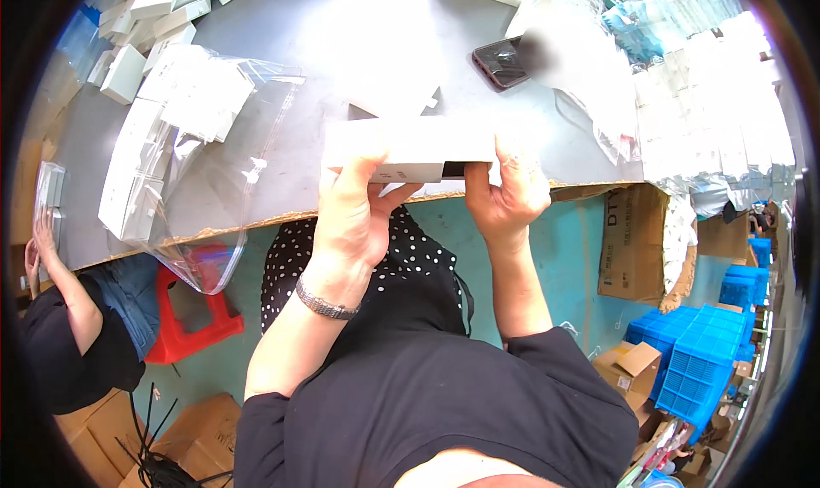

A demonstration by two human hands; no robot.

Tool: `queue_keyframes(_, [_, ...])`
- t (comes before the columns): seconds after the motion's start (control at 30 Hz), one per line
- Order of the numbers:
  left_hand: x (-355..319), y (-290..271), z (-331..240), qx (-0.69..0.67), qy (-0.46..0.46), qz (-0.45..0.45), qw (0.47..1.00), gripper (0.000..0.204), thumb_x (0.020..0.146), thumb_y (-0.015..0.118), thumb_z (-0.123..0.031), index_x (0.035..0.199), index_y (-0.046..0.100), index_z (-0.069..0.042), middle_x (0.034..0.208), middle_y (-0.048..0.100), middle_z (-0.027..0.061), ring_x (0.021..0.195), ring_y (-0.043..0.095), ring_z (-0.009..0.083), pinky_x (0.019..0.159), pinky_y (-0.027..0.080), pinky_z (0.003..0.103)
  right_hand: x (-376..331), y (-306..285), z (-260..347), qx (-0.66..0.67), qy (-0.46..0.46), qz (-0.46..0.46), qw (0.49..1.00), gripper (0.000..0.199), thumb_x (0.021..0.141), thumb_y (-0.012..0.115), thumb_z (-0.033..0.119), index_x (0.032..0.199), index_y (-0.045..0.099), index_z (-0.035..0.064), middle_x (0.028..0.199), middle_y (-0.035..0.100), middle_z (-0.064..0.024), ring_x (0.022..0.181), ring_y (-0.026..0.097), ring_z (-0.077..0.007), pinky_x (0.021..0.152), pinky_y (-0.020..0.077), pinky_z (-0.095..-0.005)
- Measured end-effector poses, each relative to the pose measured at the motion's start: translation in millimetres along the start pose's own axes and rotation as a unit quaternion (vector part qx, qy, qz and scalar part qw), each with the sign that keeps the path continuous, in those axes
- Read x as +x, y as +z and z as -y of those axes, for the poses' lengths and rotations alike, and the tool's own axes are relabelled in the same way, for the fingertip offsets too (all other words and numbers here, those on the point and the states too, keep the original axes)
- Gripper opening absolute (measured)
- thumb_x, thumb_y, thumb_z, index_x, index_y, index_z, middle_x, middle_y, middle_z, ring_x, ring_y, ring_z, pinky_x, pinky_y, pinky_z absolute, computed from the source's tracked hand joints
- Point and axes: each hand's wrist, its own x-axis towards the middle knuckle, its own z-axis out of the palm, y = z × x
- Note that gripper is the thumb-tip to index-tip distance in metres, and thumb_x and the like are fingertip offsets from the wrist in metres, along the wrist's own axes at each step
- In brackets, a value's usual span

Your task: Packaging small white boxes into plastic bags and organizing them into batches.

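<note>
A flat white box (414, 144) is held level over the table's near edge between my two hands. My left hand (354, 210) grips its left part, thumb against the near side and fingers underneath. At the right end my right hand (510, 189) is closed on the box, with the thumb up along its corner. A dark gap shows in the box's near side beside the right fingers. Just beyond it, another white piece with a folded edge (389, 103) lies on the table, mostly washed out by glare.
A clear plastic bag of white boxes (141, 176) lies to the left, with loose white boxes (128, 71) behind it. A phone (501, 64) and wrapped white stacks (717, 116) are at right. A co-worker's hands (44, 240) touch boxes at far left. Below are a red stool (201, 327) and blue crates (705, 360).
</note>
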Motion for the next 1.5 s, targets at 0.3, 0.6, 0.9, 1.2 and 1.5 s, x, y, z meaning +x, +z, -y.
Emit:
queue_keyframes(0.3, [-10.0, -13.4, 3.0, -0.058, 0.069, -0.026, 0.996, 0.022, 0.085, 0.065, -0.014, 0.104, 0.059, -0.005, 0.101, 0.061, 0.007, 0.099, 0.063, 0.0197, 0.09, 0.056, 0.044, -1.8, 0.3, 6.7, 0.006, -0.034, -0.006, 0.999, 0.026, 0.077, 0.07, -0.001, 0.102, 0.066, -0.0043, 0.088, 0.069, -0.0175, 0.076, 0.068, -0.032, 0.069, 0.0558, -0.0379])
queue_keyframes(0.6, [-14.3, -60.4, -20.1, 0.002, 0.08, -0.006, 0.997, 0.059, 0.083, 0.069, -0.027, 0.133, 0.045, -0.008, 0.123, 0.056, 0.011, 0.115, 0.058, 0.0283, 0.096, 0.052, 0.047, 16.6, -45.1, -134.9, -0.036, 0.24, 0.361, 0.901, 0.017, 0.078, 0.056, 0.019, 0.079, 0.058, 0.0021, 0.071, 0.06, -0.0187, 0.064, 0.059, -0.0315, 0.063, 0.0466, -0.0413])
queue_keyframes(0.9, [-17.6, -77.0, -25.6, 0.02, 0.058, -0.022, 0.998, 0.065, 0.079, 0.072, -0.031, 0.133, 0.045, -0.007, 0.123, 0.054, 0.0138, 0.118, 0.056, 0.0333, 0.097, 0.053, 0.053, 28.5, -39.5, -158.7, -0.06, 0.318, 0.39, 0.862, 0.029, 0.084, 0.067, 0.019, 0.111, 0.066, 0.009, 0.095, 0.069, -0.0066, 0.082, 0.067, -0.0163, 0.074, 0.0531, -0.0296])
queue_keyframes(1.2, [-8.5, -62.6, -18.7, -0.052, 0.032, 0.01, 0.998, 0.065, 0.077, 0.073, -0.038, 0.129, 0.051, -0.007, 0.125, 0.057, 0.0138, 0.121, 0.055, 0.0345, 0.099, 0.049, 0.057, -10.7, -49.8, -92.0, -0.132, 0.184, 0.366, 0.903, 0.076, 0.064, 0.081, 0.045, 0.13, 0.057, 0.017, 0.137, 0.052, -0.0218, 0.127, 0.048, -0.0393, 0.106, 0.0404, -0.0486])
queue_keyframes(1.5, [-18.6, -34.9, -34.2, -0.062, -0.131, 0.019, 0.989, 0.084, 0.084, 0.062, -0.057, 0.142, 0.038, -0.002, 0.137, 0.047, 0.0221, 0.124, 0.05, 0.0427, 0.101, 0.046, 0.062, 37.0, -20.2, 1.4, 0.104, -0.09, 0.198, 0.97, 0.093, 0.056, 0.082, 0.02, 0.14, 0.047, 0.0029, 0.137, 0.049, -0.0164, 0.125, 0.047, -0.0351, 0.106, 0.0389, -0.0444])
